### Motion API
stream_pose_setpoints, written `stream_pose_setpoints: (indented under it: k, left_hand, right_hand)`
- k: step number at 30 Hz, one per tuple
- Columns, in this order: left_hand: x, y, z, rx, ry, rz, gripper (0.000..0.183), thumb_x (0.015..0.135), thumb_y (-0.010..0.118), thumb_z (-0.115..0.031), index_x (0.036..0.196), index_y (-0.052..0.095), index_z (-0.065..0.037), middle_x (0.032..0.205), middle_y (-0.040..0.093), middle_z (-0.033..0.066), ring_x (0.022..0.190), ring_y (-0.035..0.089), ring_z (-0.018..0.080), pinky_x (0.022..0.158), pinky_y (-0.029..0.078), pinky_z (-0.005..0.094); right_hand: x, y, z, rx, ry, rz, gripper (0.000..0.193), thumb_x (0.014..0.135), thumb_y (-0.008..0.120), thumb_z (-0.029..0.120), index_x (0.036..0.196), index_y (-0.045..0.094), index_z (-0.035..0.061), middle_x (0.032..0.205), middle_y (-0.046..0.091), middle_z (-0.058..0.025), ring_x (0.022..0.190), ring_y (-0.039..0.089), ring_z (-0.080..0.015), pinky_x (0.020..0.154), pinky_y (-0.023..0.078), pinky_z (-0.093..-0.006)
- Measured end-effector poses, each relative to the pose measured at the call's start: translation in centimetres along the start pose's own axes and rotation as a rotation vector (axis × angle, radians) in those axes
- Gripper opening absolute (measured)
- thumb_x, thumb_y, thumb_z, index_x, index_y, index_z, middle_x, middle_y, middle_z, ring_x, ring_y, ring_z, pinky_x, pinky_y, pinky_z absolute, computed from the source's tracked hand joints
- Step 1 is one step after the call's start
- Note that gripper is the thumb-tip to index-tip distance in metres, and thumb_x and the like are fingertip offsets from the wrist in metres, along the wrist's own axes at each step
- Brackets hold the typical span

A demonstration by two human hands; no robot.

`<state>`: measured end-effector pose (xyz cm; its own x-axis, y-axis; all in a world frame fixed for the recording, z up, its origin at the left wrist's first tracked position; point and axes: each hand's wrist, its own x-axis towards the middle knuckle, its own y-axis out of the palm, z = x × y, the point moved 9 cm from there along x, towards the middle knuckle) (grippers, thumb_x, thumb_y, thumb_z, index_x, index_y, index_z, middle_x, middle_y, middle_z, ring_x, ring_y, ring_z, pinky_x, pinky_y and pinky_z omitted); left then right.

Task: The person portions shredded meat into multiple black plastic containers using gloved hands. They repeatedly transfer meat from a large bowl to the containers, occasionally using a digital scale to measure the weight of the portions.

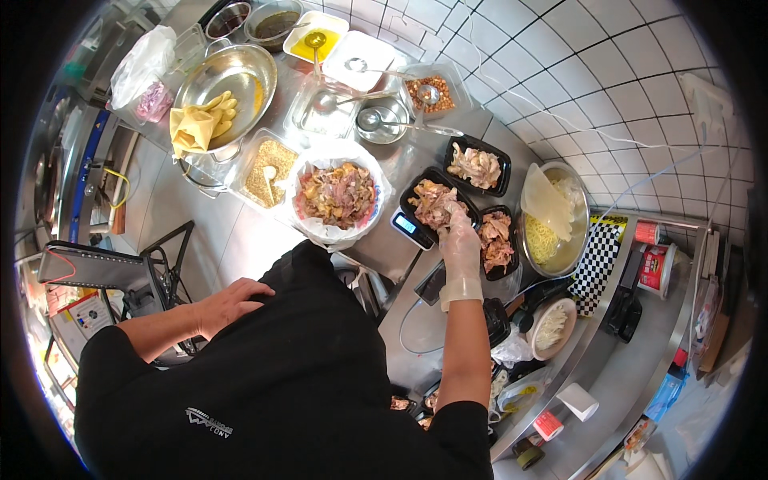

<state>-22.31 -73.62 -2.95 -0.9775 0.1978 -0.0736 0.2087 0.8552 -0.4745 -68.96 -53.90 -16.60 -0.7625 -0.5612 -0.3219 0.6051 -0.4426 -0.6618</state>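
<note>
Steel counter stretches out before me. Nearest, my bare left hand lies palm-down on my black clothing, slack and released, fingers aimed to the right. My right forearm reaches straight out, nearly upright in view; the gloved right hand tips downward, fingertips on the meat in the middle tray. Whether they have closed on a piece, I cannot tell.

That tray's long axis slants from far left to near right. One scale shows its lit display at the tray's near-left edge. Three black trays of meat cluster around my hand: the middle one; the right tray, its long axis pointing away from me; and, farther off, the back tray, lying roughly crosswise.

Left of them sits one lined bowl of meat; to the right, one steel bowl of yellow noodles. Farther out are one tub of seeds, a steel pot with yellow gloves and one tub of yellow oil. White tiles rise behind.
</note>
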Motion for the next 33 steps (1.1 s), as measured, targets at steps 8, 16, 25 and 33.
stream_pose_setpoints:
  k: [8,16,25,33]
  left_hand:
    - [-0.7,0.3,0.2,-0.016,-0.023,-0.013,0.077,0.085,0.083,-0.035,0.150,0.044,-0.021,0.156,0.044,0.0234,0.135,0.048,0.0481,0.117,0.041,0.0585]
    - [0.0,-0.2,-0.2,-0.020,0.052,-0.040,0.076,0.086,0.084,-0.034,0.149,0.045,-0.016,0.156,0.043,0.0235,0.135,0.049,0.0474,0.117,0.041,0.0574]
    - [0.2,-0.1,-0.2,-0.027,-0.017,-0.004,0.071,0.087,0.084,-0.035,0.147,0.048,-0.019,0.157,0.044,0.0228,0.133,0.050,0.0478,0.117,0.042,0.0570]
    - [0.3,0.1,0.0,-0.015,0.015,-0.014,0.071,0.088,0.083,-0.034,0.146,0.046,-0.019,0.156,0.044,0.0230,0.133,0.050,0.0475,0.117,0.042,0.0570]
  right_hand:
    - [-0.8,-1.8,3.4,0.106,-0.318,0.022,0.046,0.103,0.065,-0.004,0.147,0.064,0.0093,0.124,0.070,-0.0019,0.099,0.063,-0.0124,0.087,0.055,-0.0262]
    - [-0.6,-4.2,0.4,0.374,-0.017,-0.101,0.047,0.102,0.067,-0.003,0.147,0.062,0.0053,0.107,0.068,-0.0008,0.077,0.059,-0.0068,0.066,0.048,-0.0208]
    - [-2.5,-5.3,2.9,0.689,0.087,-0.113,0.046,0.095,0.062,-0.008,0.139,0.066,0.0029,0.101,0.067,-0.0024,0.064,0.054,-0.0047,0.052,0.042,-0.0213]
    - [-3.1,-5.3,2.5,0.776,0.158,-0.111,0.039,0.098,0.063,-0.005,0.136,0.066,0.0008,0.093,0.067,-0.0034,0.060,0.054,-0.0088,0.050,0.042,-0.0252]
